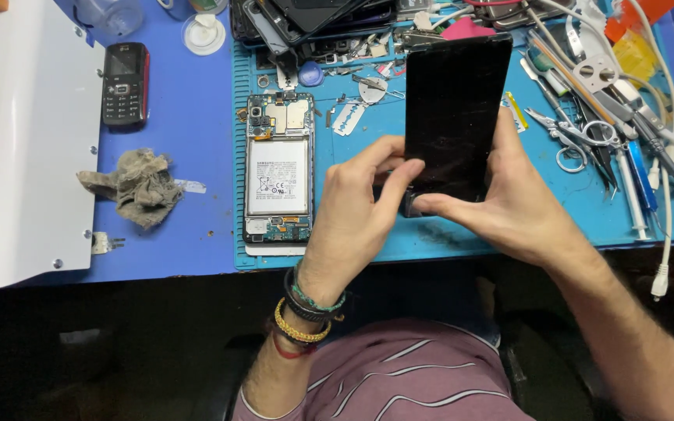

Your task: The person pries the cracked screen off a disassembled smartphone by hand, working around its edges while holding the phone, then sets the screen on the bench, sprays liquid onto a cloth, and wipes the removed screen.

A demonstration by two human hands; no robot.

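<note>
Blue covered the worktop [189,125], and a lighter blue mat [368,156] lay across its middle and right. At the left edge sat a white metal housing [25,148]. Above the mat's centre, both hands held a black phone screen panel [454,109] tilted up on its lower end. The left hand [352,210] pinched the panel's lower left corner with its fingers closed narrow on it; the right hand [509,195] cradled the right edge and back, thumb pressed across the bottom. Left of them on the mat lay an opened phone body [278,178], battery and boards bare, so the screen looked already parted from it, with rejoining or replacing judged yet to come. Toward the right edge lay scissors [575,140] among tweezers and other tools. A grey rag [138,185] and a small black keypad phone [125,83] rested on the worktop's left part.
</note>
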